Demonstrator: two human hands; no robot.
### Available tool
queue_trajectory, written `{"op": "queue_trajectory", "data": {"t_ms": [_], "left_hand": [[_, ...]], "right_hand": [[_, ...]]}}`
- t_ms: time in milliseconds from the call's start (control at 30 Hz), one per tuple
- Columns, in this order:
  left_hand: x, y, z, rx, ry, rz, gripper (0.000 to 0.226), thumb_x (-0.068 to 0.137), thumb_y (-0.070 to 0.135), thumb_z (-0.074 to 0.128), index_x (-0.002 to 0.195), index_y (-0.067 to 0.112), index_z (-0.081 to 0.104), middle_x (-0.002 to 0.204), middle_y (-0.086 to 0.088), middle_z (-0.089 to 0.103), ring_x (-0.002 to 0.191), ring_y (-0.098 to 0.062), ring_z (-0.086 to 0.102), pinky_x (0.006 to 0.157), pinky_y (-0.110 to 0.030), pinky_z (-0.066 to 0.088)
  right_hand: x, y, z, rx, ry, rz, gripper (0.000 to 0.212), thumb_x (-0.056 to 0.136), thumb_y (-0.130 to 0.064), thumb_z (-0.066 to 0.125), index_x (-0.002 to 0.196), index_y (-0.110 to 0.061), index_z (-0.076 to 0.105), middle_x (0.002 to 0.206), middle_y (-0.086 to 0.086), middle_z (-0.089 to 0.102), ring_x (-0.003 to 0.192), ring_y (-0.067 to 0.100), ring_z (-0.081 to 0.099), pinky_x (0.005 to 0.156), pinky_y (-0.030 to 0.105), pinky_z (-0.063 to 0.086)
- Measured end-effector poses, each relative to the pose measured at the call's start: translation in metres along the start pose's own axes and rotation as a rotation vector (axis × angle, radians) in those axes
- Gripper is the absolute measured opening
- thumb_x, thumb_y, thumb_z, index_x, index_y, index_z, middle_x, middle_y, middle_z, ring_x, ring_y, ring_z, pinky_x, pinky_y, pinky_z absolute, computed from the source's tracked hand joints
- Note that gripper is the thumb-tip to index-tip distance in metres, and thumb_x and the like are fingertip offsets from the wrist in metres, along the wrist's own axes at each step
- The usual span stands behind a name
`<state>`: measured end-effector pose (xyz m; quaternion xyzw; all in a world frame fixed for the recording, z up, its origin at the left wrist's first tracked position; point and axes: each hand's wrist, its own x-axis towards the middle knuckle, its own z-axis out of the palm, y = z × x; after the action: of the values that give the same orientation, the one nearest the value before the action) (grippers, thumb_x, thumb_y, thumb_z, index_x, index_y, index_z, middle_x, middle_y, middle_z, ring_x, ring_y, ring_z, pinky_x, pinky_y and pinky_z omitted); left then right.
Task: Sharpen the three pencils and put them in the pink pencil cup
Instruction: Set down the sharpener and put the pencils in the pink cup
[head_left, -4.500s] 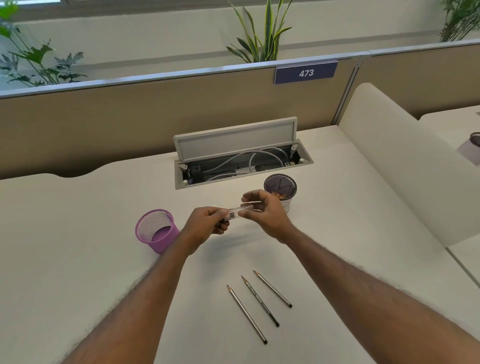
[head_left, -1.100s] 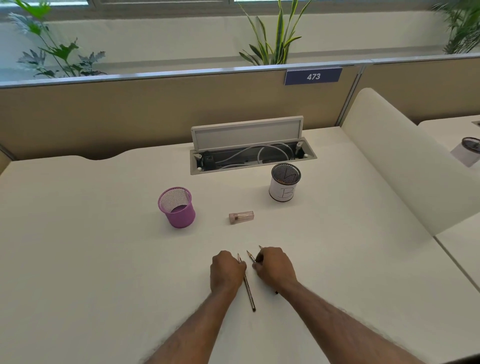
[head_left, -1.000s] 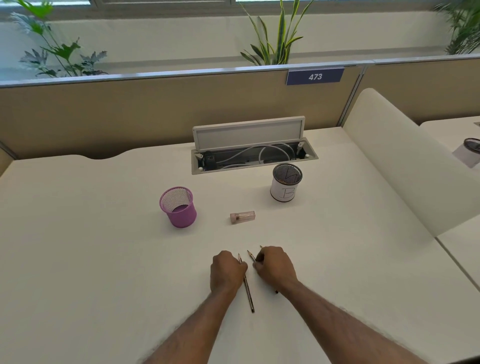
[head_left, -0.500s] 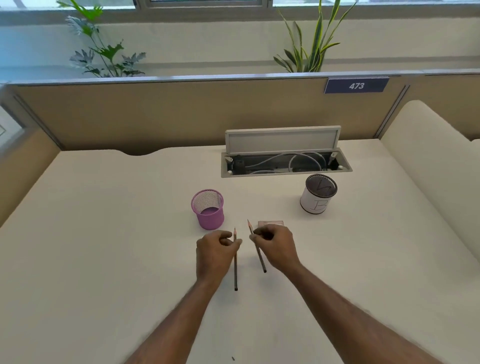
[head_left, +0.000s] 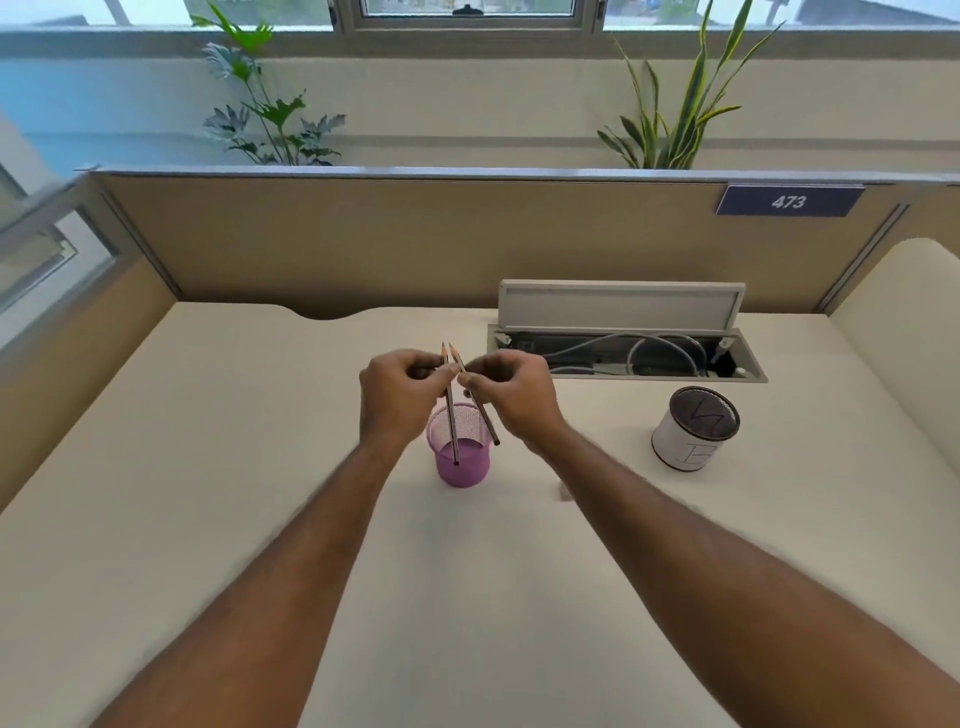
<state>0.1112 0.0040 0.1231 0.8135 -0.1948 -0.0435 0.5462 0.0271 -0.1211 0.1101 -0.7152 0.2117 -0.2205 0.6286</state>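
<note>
The round pink wire-mesh pencil cup (head_left: 460, 457) stands upright on the cream desk (head_left: 208, 467), just in front of the two raised hands. Its mesh wall is see-through above a solid pink base. The left hand (head_left: 400, 395) is curled and pinches the first slim grey pencil (head_left: 450, 415) near its sharpened tip, which points up and away. The barrel hangs almost upright, and its blunt end shows against the pink inside of the cup; whether it touches the bottom cannot be told. The right hand (head_left: 511, 397) is likewise curled and pinches the second slim grey pencil (head_left: 483, 421) near its point. This one tilts to the right, with its lower end at the cup's right rim, seemingly outside it. The two pencil tips stand close together above the fingers. Only these two pencils are in view. To the right, well apart from the pink cup, stands a white cylindrical cup (head_left: 685, 452) with a dark mesh top; what it holds cannot be made out. Behind it, a recessed grey cable tray (head_left: 623, 358) sunk into the desk has its lid (head_left: 621, 306) propped open, with pale cables coiled inside.
</note>
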Motion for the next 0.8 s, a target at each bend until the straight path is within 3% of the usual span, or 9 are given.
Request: {"op": "queue_trajectory", "data": {"t_ms": [133,300,500,667,800], "left_hand": [[0.025,-0.008,0.001,-0.02,0.0,-0.046,0.013,0.079,0.02,0.08,0.087,0.012,0.073,0.076,-0.007,0.074,0.064,-0.014,0.073,0.062,-0.034,0.062],[0.036,-0.026,0.007,0.01,-0.035,-0.08,0.019,0.08,0.018,0.08,0.093,0.007,0.072,0.082,-0.006,0.074,0.067,-0.014,0.073,0.062,-0.03,0.061],[0.037,-0.05,0.013,0.104,-0.144,-0.092,0.017,0.077,0.019,0.082,0.089,0.01,0.074,0.08,-0.004,0.074,0.072,-0.016,0.072,0.067,-0.031,0.061],[0.034,-0.062,0.016,0.16,-0.148,-0.102,0.018,0.075,0.024,0.084,0.088,0.014,0.076,0.076,0.004,0.071,0.067,-0.004,0.064,0.063,-0.017,0.049],[0.03,-0.071,0.019,0.169,-0.165,-0.13,0.018,0.074,0.026,0.085,0.086,0.017,0.076,0.076,0.007,0.071,0.074,-0.006,0.068,0.073,-0.025,0.056]], "right_hand": [[0.027,0.002,0.015,0.007,0.002,0.045,0.033,0.079,-0.002,0.077,0.111,0.0,0.067,0.086,0.016,0.073,0.073,0.023,0.069,0.075,0.037,0.06],[0.045,0.025,0.02,-0.104,0.004,0.09,0.023,0.079,-0.008,0.079,0.101,-0.004,0.073,0.088,0.009,0.074,0.078,0.025,0.073,0.077,0.043,0.061],[0.046,0.042,0.029,-0.398,-0.053,0.068,0.017,0.081,-0.019,0.078,0.094,-0.009,0.075,0.086,0.003,0.073,0.079,0.016,0.069,0.077,0.037,0.06],[0.041,0.049,0.037,-0.657,-0.09,0.026,0.017,0.082,-0.029,0.074,0.093,-0.016,0.075,0.087,0.001,0.074,0.077,0.017,0.067,0.072,0.038,0.059],[0.036,0.051,0.037,-0.784,-0.101,0.01,0.013,0.083,-0.027,0.07,0.089,-0.018,0.076,0.085,0.001,0.074,0.078,0.02,0.066,0.067,0.033,0.057]]}}
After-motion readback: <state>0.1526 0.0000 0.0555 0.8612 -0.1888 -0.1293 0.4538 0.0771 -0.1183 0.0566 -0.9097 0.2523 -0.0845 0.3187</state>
